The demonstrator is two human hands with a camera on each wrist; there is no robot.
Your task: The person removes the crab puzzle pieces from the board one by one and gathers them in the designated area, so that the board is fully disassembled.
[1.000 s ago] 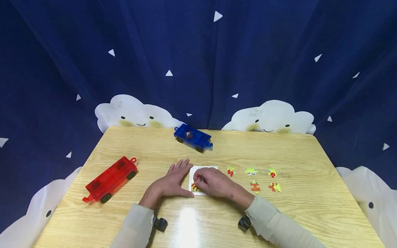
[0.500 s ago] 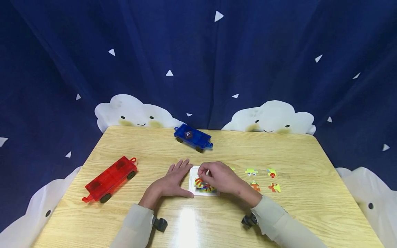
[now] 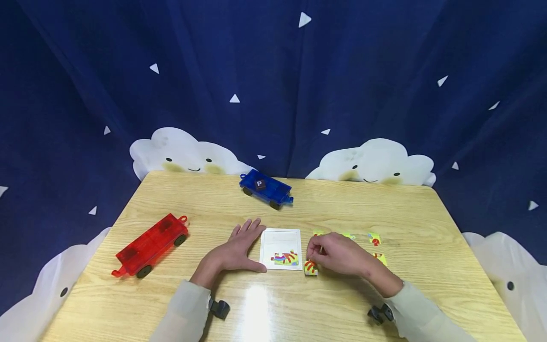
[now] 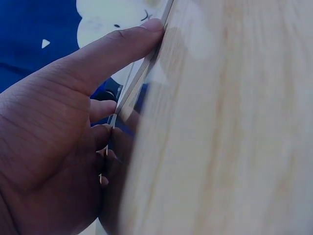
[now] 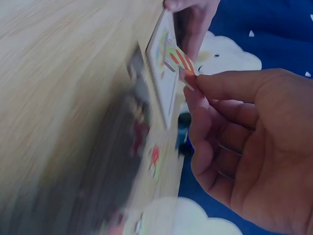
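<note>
A white puzzle tray (image 3: pixel 279 237) with a raised rim lies flat on the table. In its lower right part sits a joined yellow, red and blue patch of puzzle pieces (image 3: pixel 287 258). My left hand (image 3: pixel 234 251) rests at the tray's left edge, fingers spread, thumb by the lower left corner; the left wrist view shows the thumb (image 4: pixel 122 46) along the rim. Just right of the tray, my right hand (image 3: pixel 337 254) pinches a yellow puzzle piece with red stripes (image 5: pixel 181 61) between thumb and index finger, its other fingers curled.
Several loose puzzle pieces (image 3: pixel 374 238) lie right of the tray, some partly hidden by my right hand. A blue toy wagon (image 3: pixel 269 190) with a "P" tile stands behind the tray, a red toy wagon (image 3: pixel 149 244) to the left. A dark blue curtain (image 3: pixel 273 85) hangs behind the table.
My right hand has lifted the striped piece from the tray's left side and carried it right, past the tray's right edge. The left hand stays put.
</note>
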